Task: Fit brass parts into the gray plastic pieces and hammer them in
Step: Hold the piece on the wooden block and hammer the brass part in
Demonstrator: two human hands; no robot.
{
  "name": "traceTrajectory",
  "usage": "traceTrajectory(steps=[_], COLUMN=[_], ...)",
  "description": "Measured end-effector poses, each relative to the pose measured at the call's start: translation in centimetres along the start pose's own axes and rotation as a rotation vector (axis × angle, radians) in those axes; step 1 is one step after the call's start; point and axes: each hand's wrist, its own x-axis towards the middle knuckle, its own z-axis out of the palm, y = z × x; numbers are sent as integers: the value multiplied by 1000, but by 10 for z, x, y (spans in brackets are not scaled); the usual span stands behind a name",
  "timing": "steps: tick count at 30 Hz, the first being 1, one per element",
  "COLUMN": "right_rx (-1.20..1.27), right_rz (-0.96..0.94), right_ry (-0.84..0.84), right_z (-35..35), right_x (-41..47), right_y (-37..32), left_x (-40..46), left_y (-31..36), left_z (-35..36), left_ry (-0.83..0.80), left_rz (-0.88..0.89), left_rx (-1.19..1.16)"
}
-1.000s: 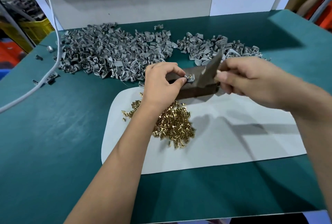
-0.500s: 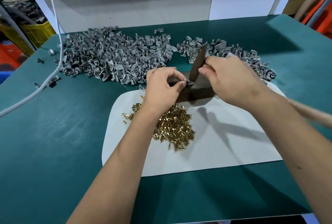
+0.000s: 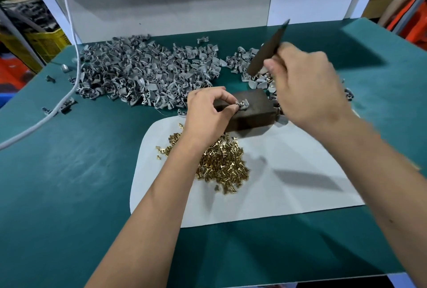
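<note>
Gray plastic piece point(image 3: 242, 104) sits on top of a dark metal block point(image 3: 250, 112), pinched at its left edge between the thumb and curled forefinger of the left hand point(image 3: 208, 112); the remaining fingers of that hand are folded in toward the palm above the block's left end. Whether a brass part is already seated in the piece is too small to tell. The right hand point(image 3: 307, 86) is raised above and to the right of the block, its fingers wrapped around a dark flat metal bar point(image 3: 268, 48) that slants up and away from the hand toward the back wall, clear of the piece. The block rests at the far edge of a white mat point(image 3: 288, 190) on the green table point(image 3: 69, 183). A heap of brass parts point(image 3: 221, 165) lies on the mat just in front of the block, partly under the left forearm. A broad pile of gray plastic pieces point(image 3: 143, 72) spreads across the table behind the block, with a smaller pile point(image 3: 242, 61) beside the right hand.
</note>
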Motion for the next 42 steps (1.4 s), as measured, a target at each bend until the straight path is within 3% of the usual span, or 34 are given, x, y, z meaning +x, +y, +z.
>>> traceTrajectory(steps=[4, 6, 9, 12, 14, 21, 26, 28, 31, 32, 35, 36, 37, 40, 42], right_rx=[-132, -178, -73, -170, -195, 14, -136, -163, 16, 13, -147, -191, -213, -120, -95], right_rz=[-11, -62, -40, 9, 14, 42, 35, 17, 26, 16, 39, 39, 31, 1, -18], right_ry=[-312, -249, -11, -298, -368, -28, -335, -252, 32, -3, -345, -374, -360, -69, -122], right_z=[7, -2, -1, 11, 6, -6, 7, 3, -3, -1, 3, 0, -4, -7, 1], right_x=[-3, 8, 7, 0, 6, 13, -8, -1, 3, 1, -2, 2, 6, 6, -2], right_y=[-6, -3, -4, -4, -2, 0, -5, -2, -4, -7, -9, -7, -5, -4, -8], left_x=[0, -1, 1, 0, -2, -2, -1, -2, -3, -3, -4, -4, -4, -3, -2], left_y=[1, 2, 0, 2, 4, 1, 3, 2, 3, 4, 6, 6, 6, 4, 2], left_z=[1, 1, 1, 1, 1, -2, -1, -1, -2, -2, -1, -2, -2, -3, -2], left_ry=[3, 8, 0, 21, 24, 1, -1, -1, -6, -12, -28, -24, -23, -36, -33], left_rz=[-29, -24, -6, -15, 5, 31, 17, 6, 5, 4, -1, -7, -14, 3, -13], left_rx=[-10, 0, 2, -35, -10, 9, 22, 29, 21, 11, -7, -5, -1, 10, -7])
